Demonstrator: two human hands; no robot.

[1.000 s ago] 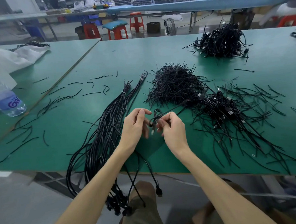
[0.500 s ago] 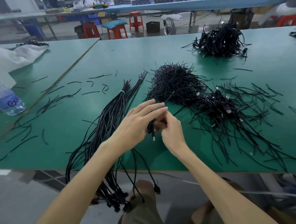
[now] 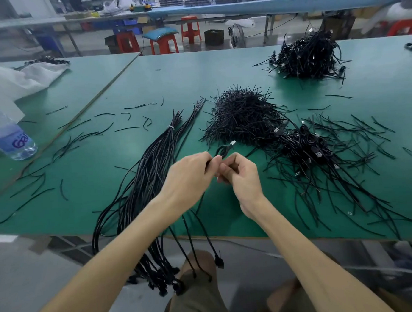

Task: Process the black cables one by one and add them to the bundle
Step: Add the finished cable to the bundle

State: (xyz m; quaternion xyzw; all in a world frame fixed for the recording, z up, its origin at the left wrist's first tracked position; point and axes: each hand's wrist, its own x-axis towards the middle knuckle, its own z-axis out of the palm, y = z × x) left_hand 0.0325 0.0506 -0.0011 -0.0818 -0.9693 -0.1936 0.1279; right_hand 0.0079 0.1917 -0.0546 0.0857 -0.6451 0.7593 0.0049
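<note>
since 0.5 s ago left hand [image 3: 189, 173] curled shut, both hands pinching one black cable [image 3: 225, 150] w/ right hand [image 3: 240, 173]; bundle [image 3: 150, 163] lies just left, long axis front-to-back, left hand nearer.

Matt green covering on the table [image 3: 219, 67], smooth and faintly sheened under the lights, with a pale wood-coloured strip showing along its near edge. The bundle [image 3: 150, 163] is smooth black plastic-jacketed cable with a slight gloss, cinched by a thin white tie [image 3: 170, 127], and the cable [image 3: 223, 150] pinched between the bare left hand [image 3: 189, 178] and right hand [image 3: 241, 175] ends in a bright metal plug. Off to the side, a clear glossy plastic bottle [image 3: 11, 139] with a bluish label, crumpled white sheeting [image 3: 29, 74] that could be plastic or cloth, and shiny red plastic stools [image 3: 190, 32] behind.
</note>
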